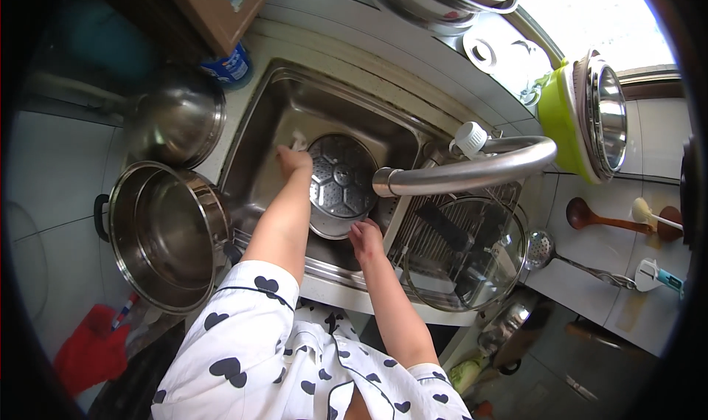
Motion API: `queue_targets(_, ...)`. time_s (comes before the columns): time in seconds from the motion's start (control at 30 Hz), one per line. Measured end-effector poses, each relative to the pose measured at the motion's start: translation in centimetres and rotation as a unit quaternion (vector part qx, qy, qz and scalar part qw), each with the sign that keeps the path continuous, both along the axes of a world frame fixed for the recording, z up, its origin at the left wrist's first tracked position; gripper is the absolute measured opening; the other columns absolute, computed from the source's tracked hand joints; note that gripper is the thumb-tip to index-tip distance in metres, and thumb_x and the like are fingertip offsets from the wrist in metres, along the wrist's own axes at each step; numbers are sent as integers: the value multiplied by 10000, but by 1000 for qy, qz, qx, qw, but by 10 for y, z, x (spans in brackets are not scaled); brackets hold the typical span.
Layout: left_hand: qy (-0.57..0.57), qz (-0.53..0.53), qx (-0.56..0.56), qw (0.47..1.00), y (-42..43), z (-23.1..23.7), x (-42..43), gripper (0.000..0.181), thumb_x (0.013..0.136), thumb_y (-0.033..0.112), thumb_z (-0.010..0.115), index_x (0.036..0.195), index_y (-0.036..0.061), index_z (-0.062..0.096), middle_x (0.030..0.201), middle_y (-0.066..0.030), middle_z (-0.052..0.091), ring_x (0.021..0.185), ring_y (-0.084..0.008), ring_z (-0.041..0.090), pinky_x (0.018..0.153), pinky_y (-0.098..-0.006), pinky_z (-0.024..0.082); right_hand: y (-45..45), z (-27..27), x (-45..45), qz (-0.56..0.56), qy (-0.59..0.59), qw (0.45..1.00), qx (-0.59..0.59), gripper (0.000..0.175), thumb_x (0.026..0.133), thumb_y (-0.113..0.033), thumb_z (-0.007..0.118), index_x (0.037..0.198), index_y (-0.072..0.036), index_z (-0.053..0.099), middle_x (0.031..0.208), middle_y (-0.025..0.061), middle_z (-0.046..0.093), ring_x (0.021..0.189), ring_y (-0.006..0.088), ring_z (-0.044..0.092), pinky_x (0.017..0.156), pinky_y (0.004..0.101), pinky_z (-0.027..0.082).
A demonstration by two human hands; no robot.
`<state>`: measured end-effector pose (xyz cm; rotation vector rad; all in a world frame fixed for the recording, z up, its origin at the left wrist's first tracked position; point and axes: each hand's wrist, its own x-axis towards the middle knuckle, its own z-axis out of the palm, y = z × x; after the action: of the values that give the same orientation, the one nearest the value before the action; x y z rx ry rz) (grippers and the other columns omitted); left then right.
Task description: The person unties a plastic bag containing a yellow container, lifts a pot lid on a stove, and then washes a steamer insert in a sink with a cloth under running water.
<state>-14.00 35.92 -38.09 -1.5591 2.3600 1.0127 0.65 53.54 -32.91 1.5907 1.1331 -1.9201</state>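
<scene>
In the stainless steel sink (265, 138) sits a round perforated metal steamer tray (343, 190) with a petal pattern. Below its near edge shows the rim of another round metal piece (329, 226); whether the two are joined I cannot tell. My left hand (294, 163) is at the tray's left side with a whitish cloth or wad (299, 140) at its fingers. On the near right rim lie the fingers of my right hand (366, 240), the grip partly hidden. Over the sink's right part hangs the curved metal faucet (453, 174).
Left of the sink lean a large steel pot (171, 237) and a domed steel lid or bowl (182, 118). A glass lid (492, 276) rests over the dish rack (426, 232) at right. A green basin (558, 121) stands upright near the window; ladles (581, 214) hang on the wall.
</scene>
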Motion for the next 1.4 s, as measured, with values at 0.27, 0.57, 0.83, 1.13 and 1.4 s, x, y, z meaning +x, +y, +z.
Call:
queue_targets(0.27, 153, -53, 230, 960, -4, 84, -50, 337, 743, 102, 534, 1068, 10, 545, 980, -158, 625, 929, -307, 614, 749, -380, 488, -56, 92, -44, 149, 187, 969, -61, 608, 856, -354, 613, 1352, -111, 360, 1293, 84, 459, 1196, 218, 426, 972, 394, 357)
queue_targets(0.57, 128, -547, 160, 812, -45, 243, 26, 420, 723, 173, 683, 1091, 4, 571, 1042, -182, 553, 984, -308, 552, 907, -379, 428, -97, 198, -99, 146, 237, 935, -218, 409, 923, -496, 458, 1189, -194, 533, 1098, 21, 599, 1072, 159, 545, 858, 393, 469)
queue_targets(0.83, 351, -438, 119, 819, -102, 297, 35, 361, 816, 168, 629, 1148, 44, 559, 1134, -123, 503, 1040, -222, 504, 925, -331, 413, -114, 201, -116, 87, 308, 931, -173, 272, 972, -344, 442, 1036, -83, 480, 692, 31, 493, 547, 126, 492, 425, 246, 387)
queue_targets(1.13, 249, -389, 423, 780, -106, 292, 48, 357, 934, 292, 505, 1212, 68, 524, 1109, -43, 575, 1041, -123, 510, 858, -244, 408, -122, 243, -117, 206, 370, 905, -21, 302, 946, -383, 486, 1026, -92, 495, 793, 23, 534, 669, 131, 528, 557, 271, 433)
queue_targets(1.4, 162, -247, 573, 764, -119, 307, 59, 579, 867, 547, 540, 1314, 206, 399, 1159, 20, 537, 1024, -104, 511, 776, -287, 436, -153, 262, -102, 222, 403, 885, -75, 462, 937, -177, 499, 1371, -112, 353, 1166, 91, 525, 1017, 195, 540, 868, 324, 450)
